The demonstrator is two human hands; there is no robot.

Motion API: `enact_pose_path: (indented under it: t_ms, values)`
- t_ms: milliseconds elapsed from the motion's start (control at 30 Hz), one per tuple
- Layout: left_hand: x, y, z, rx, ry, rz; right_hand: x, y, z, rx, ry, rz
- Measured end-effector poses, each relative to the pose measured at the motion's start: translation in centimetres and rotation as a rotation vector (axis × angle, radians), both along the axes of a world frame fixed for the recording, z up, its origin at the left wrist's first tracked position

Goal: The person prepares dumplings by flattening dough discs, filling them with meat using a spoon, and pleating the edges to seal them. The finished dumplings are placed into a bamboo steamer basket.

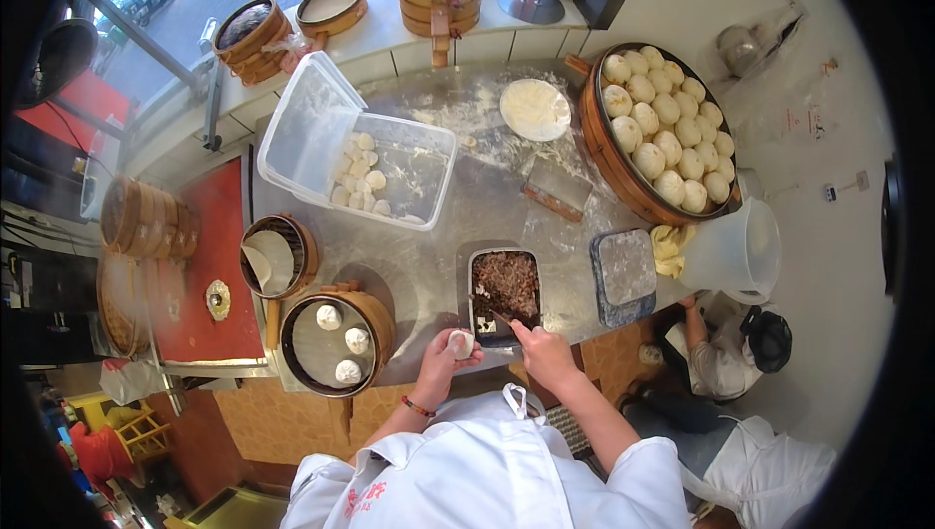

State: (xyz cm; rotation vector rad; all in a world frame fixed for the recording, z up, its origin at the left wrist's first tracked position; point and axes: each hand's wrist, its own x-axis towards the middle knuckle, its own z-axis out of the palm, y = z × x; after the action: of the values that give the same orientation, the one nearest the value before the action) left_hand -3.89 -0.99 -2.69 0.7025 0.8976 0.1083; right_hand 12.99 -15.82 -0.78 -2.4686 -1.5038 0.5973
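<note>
Your large steamer basket (pixel 596 130) at 2 o'clock holds about twenty buns; the small steamer (pixel 292 365) at 8 o'clock holds three. One filling tray (pixel 472 281) sits centre, long axis 12 to 6. Your left hand (pixel 443 356) cups one dough wrapper (pixel 461 343), fingers curled closed around it. Your right hand (pixel 545 354) pinches a spatula (pixel 499 317), tip pointing to 10 o'clock into the tray.

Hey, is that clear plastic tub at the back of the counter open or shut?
Open. The clear plastic tub has its lid tipped up on its left side, and small dough pieces show inside.
</note>
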Motion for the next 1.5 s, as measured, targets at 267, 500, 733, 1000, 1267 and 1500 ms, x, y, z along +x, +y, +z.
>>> enact_pose_path:
  t_ms: [267,500,733,1000,1267,1500]
  values:
    - [-0.3,0.3,0.0,-0.028,0.021,-0.014,2.3,-0.4,3.2,-0.117,0.103,0.162]
    - [-0.3,-0.1,0.3,-0.001,0.035,-0.015,5.3,0.6,1.7,-0.146,0.442,0.105]
    - [-0.1,-0.4,0.1,0.031,0.047,-0.005,6.9,-0.4,1.5,-0.278,0.99,-0.259]
    - [1.4,0.5,2.2,-0.022,-0.024,-0.012,2.4,-4.1,5.1,0.246,0.788,-0.362]
    - [5.2,1.0,1.4,-0.25,-0.316,0.05,-2.3,-3.9,5.1,0.424,0.021,-0.141]
    - [6.7,0.0,1.1,-0.183,-0.24,0.148,-5.5,-3.7,2.5,0.413,0.051,-0.241]
